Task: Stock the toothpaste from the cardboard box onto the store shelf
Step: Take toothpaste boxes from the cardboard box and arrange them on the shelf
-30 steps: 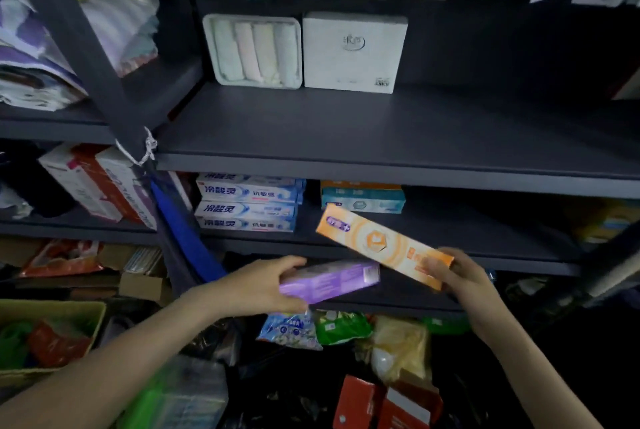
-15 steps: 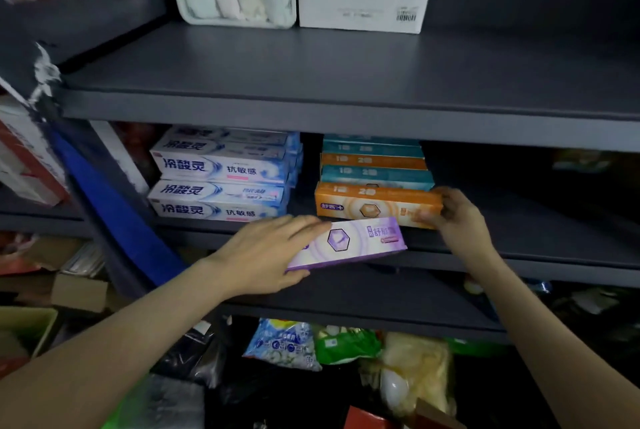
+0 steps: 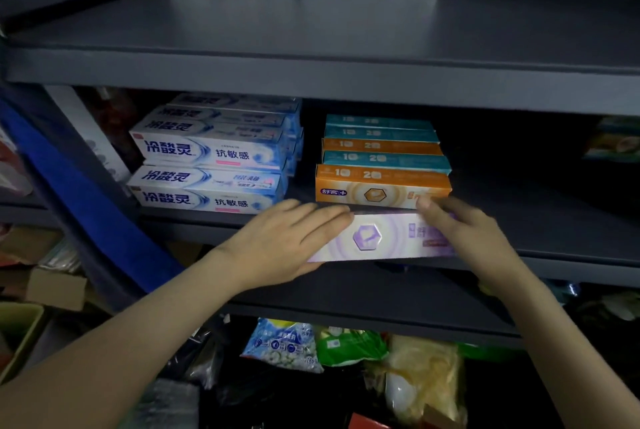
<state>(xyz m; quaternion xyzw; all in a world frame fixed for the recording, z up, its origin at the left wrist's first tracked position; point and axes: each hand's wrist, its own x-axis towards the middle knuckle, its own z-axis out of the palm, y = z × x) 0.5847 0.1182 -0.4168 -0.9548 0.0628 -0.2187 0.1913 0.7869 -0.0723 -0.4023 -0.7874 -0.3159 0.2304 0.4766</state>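
Now placing: left hand and right hand grip purple box ends at shelf edge; next, slide in before orange box.

— Arms?
— 2 bare forearms reach forward and up.
— Left hand?
— Fingers nearly straight over the box's left end, thumb beneath.
— Right hand?
— Fingers bent over the right end, holding it.

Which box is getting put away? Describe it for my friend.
Find the dark middle shelf, right of the white toothpaste boxes. Before the orange-teal stack, left hand and right hand hold one long box. Only it is purple, with a hexagon.
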